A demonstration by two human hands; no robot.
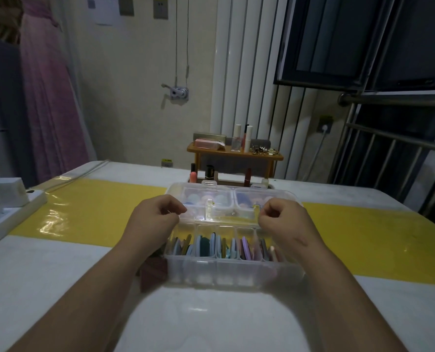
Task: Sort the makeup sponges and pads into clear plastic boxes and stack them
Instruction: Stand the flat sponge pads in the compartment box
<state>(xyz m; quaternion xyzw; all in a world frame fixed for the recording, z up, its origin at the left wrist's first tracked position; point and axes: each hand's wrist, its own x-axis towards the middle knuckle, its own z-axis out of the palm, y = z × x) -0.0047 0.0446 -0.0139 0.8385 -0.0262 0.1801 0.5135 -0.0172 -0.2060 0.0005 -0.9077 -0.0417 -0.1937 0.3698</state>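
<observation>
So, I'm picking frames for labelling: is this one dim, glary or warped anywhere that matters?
Head view: dim; glare streaks the yellow strip at left and washes the lidded clear box, hazing its contents; wide-angle distortion bows the table edge and metal railing; the forearms look soft, yet the pads in the open box read clearly.

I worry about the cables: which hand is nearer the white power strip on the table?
Left. The left hand is at the clear box's left end, toward the power strip at the table's left edge; the right hand is at the box's other end.
</observation>
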